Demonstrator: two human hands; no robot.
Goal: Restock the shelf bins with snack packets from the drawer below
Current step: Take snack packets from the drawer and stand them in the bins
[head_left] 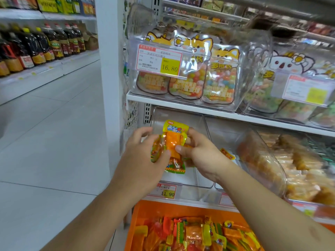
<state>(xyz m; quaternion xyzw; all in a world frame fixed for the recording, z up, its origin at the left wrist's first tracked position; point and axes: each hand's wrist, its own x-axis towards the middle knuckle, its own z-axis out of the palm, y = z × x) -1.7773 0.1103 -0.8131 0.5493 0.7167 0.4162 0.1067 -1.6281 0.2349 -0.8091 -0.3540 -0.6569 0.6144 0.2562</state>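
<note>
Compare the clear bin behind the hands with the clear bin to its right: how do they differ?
The left bin looks nearly empty; the right bin is piled with orange packets. The left bin's price tag reads 11.90; the right bin's tag is blurred. Both are clear plastic, on the same shelf.

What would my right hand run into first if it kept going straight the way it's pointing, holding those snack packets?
Most likely nothing until the clear bin on the lower shelf: the right hand and its snack packets point up and forward into the bin's open mouth, which looks bare. Its back wall would come first, though depth is hard to judge.
</note>
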